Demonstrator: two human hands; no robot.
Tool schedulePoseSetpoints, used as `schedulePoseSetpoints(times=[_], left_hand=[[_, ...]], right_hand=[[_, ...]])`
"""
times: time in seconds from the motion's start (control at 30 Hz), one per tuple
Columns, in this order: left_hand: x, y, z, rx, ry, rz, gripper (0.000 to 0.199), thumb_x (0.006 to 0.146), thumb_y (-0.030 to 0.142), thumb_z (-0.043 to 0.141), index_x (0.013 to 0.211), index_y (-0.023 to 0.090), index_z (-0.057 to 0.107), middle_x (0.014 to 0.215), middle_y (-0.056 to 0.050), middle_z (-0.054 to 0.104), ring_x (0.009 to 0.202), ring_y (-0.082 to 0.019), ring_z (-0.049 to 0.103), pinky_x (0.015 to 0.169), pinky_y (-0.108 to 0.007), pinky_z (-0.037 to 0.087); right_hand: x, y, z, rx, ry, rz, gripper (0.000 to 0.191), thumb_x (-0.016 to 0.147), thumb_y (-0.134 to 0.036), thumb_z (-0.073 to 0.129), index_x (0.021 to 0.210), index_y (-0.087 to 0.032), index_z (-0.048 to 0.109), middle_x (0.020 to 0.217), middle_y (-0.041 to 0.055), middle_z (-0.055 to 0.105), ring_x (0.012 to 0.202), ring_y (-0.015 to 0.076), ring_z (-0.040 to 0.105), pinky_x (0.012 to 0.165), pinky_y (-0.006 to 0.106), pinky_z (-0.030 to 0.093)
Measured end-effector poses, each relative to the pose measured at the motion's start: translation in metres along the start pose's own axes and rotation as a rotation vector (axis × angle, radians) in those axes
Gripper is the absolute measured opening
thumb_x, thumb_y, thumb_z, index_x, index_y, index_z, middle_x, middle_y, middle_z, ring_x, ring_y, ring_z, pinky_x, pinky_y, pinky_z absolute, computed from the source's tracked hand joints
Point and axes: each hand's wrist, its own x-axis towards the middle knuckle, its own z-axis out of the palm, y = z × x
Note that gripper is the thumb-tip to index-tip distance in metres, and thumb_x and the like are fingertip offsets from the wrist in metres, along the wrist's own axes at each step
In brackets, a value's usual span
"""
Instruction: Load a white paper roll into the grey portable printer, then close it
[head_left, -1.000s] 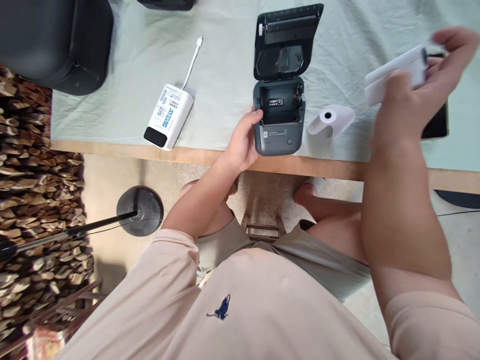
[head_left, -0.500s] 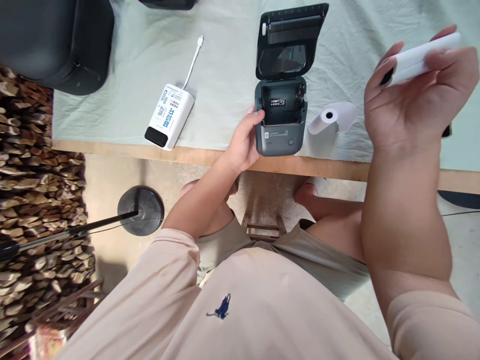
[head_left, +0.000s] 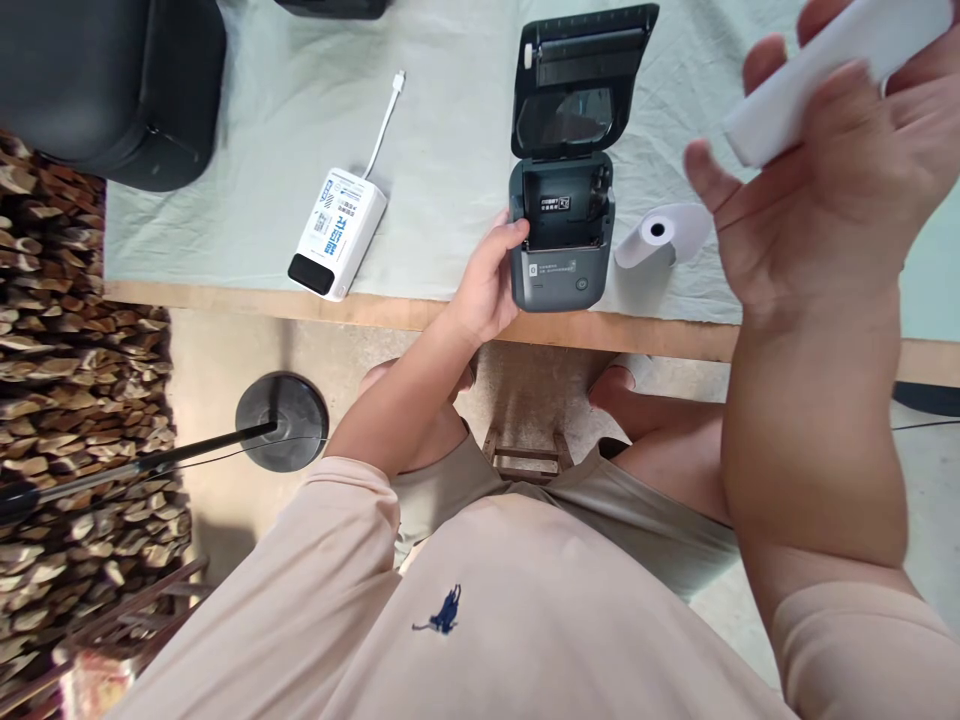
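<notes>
A dark grey portable printer (head_left: 559, 280) stands on the cloth near the table's front edge, its lid (head_left: 574, 90) swung up and back. Inside its bay a small printed label shows, and no roll lies there. My left hand (head_left: 491, 270) grips the printer's left side, thumb over the rim of the bay. Raised at the upper right, my right hand (head_left: 832, 210) holds a white paper roll (head_left: 795, 100) between thumb and fingers. Another white paper roll (head_left: 637, 246) with a dark core lies just right of the printer, its loose end spread out behind.
A white power bank (head_left: 341, 230) with a short cable lies left of the printer. At the upper left sits a black case (head_left: 112, 90); another dark object (head_left: 334, 6) is cut off at the top. A round black stand base (head_left: 281, 440) is on the floor beside stacked firewood (head_left: 82, 420).
My right hand has moved closer to the camera and turned, carrying the white paper roll up toward the top right corner. My left hand and the printer have stayed put.
</notes>
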Motion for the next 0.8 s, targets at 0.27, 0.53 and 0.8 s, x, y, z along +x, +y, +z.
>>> schedulePoseSetpoints(times=[0.27,0.53,0.8], left_hand=[[-0.003,-0.005,-0.004,-0.032,-0.121,0.102,0.008,0.107,0.028,0.063,0.111,0.024,0.068,0.106,-0.003,0.084,0.142,-0.028,0.079,0.12,-0.041,0.067],[-0.002,-0.01,-0.009,0.112,-0.167,0.132,0.011,0.107,0.025,0.066,0.118,0.025,0.066,0.104,0.0,0.076,0.137,-0.029,0.077,0.117,-0.044,0.065],[0.002,-0.012,-0.012,0.118,-0.182,0.142,0.014,0.105,0.03,0.067,0.118,0.025,0.066,0.103,-0.003,0.071,0.14,-0.032,0.075,0.125,-0.051,0.061]], right_hand=[[-0.046,-0.063,0.049,-0.652,-0.383,-0.235,0.027,0.096,-0.038,0.072,0.122,-0.036,0.073,0.124,0.0054,0.073,0.114,0.0291,0.072,0.095,0.048,0.065],[-0.047,-0.05,0.054,-0.971,-0.357,-0.218,0.023,0.089,-0.016,0.071,0.096,-0.032,0.055,0.117,0.0065,0.076,0.102,0.0334,0.071,0.09,0.05,0.06],[-0.04,-0.041,0.046,-0.923,-0.499,-0.184,0.018,0.094,-0.02,0.069,0.106,-0.034,0.068,0.114,0.0018,0.085,0.116,0.0379,0.078,0.098,0.057,0.059]])
